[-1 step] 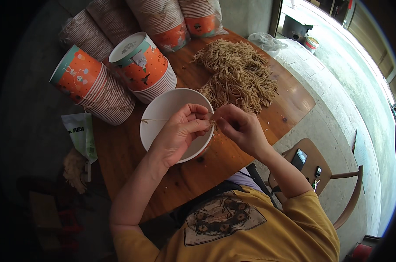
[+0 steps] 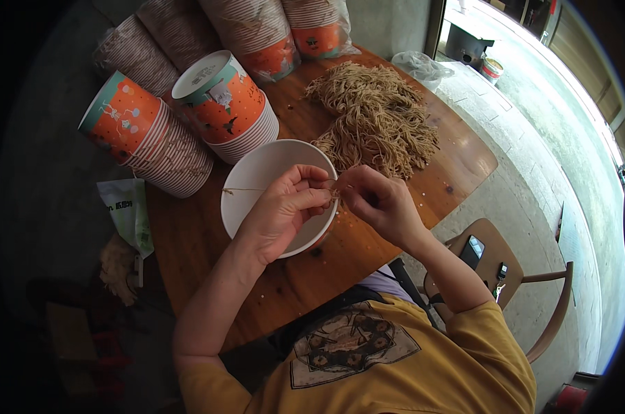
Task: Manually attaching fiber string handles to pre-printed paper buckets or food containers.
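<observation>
A white paper bucket (image 2: 254, 171) stands on the wooden table, its open mouth toward me. A thin tan cord (image 2: 247, 190) runs from a small knot at the bucket's left wall across the opening toward my fingers. My left hand (image 2: 286, 210) is over the bucket, thumb and fingers pinched on the cord near the right rim. Beside it, my right hand (image 2: 381, 205) pinches the cord's end at that same rim, fingertips almost touching the left ones. Fingers partly hide the cord there. A large tangled heap of tan cords (image 2: 378, 117) lies just beyond my right hand.
Stacked orange and green paper buckets (image 2: 233, 114) stand at the far left, with more wrapped stacks (image 2: 250, 34) behind. A clear plastic bag (image 2: 423, 67) lies at the table's far edge. On the right, a wooden chair (image 2: 457, 252) holds a phone (image 2: 472, 251) and keys (image 2: 500, 279).
</observation>
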The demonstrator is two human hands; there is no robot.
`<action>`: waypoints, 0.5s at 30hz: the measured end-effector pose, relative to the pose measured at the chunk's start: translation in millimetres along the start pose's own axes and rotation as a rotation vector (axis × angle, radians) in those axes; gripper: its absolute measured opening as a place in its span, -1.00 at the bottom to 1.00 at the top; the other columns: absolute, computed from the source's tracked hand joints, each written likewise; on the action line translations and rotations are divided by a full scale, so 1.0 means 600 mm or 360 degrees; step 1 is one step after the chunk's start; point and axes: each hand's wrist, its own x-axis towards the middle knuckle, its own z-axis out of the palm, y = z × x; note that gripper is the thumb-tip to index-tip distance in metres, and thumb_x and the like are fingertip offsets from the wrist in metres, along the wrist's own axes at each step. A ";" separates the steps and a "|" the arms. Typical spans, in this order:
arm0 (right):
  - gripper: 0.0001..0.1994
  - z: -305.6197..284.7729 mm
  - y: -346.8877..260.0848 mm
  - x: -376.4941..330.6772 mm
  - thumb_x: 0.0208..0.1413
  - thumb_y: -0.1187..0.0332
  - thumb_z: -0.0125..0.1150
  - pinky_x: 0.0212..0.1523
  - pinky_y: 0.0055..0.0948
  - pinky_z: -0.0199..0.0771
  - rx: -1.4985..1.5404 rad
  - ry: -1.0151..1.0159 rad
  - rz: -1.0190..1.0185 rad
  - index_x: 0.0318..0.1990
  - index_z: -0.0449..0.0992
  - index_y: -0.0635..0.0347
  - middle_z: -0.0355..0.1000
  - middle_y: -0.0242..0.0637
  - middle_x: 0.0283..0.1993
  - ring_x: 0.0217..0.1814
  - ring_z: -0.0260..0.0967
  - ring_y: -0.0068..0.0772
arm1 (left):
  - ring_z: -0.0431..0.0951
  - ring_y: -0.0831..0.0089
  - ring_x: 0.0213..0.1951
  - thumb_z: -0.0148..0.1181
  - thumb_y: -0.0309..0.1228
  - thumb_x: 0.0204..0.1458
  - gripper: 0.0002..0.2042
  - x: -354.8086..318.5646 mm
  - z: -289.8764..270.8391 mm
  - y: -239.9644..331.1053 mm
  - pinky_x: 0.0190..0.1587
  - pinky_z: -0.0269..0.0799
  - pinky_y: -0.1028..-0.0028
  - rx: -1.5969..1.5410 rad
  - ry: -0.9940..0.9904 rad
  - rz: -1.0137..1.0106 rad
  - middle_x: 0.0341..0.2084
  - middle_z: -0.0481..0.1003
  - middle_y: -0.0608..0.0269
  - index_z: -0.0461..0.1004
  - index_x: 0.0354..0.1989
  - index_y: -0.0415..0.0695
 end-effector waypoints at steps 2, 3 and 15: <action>-0.89 0.000 0.002 0.000 0.09 0.41 0.17 -0.60 -0.59 0.17 0.0020 0.0006 0.0008 -0.23 0.50 0.14 0.26 -0.42 -0.65 -0.64 0.12 -0.71 | 0.46 0.55 -0.20 0.10 -0.59 0.06 -0.75 0.001 -0.007 0.001 -0.08 0.39 0.54 -0.0047 -0.0039 -0.0055 -0.23 0.43 0.30 0.33 -0.08 -0.15; -0.89 -0.001 0.003 0.001 0.08 0.40 0.19 -0.60 -0.59 0.16 0.0041 0.0010 0.0013 -0.24 0.52 0.14 0.26 -0.42 -0.66 -0.64 0.11 -0.72 | 0.46 0.55 -0.19 0.10 -0.60 0.06 -0.76 0.003 -0.010 0.001 -0.08 0.39 0.54 -0.0095 -0.0076 -0.0107 -0.21 0.42 0.29 0.33 -0.08 -0.15; -0.88 -0.002 0.001 0.002 0.06 0.37 0.23 -0.59 -0.60 0.12 0.0249 -0.0049 0.0278 -0.25 0.49 0.14 0.18 -0.50 -0.69 -0.63 0.05 -0.73 | 0.41 0.60 -0.18 0.13 -0.62 0.04 -0.74 -0.002 0.010 -0.003 0.00 0.33 0.57 0.0297 -0.0035 0.0221 -0.26 0.40 0.34 0.30 -0.11 -0.14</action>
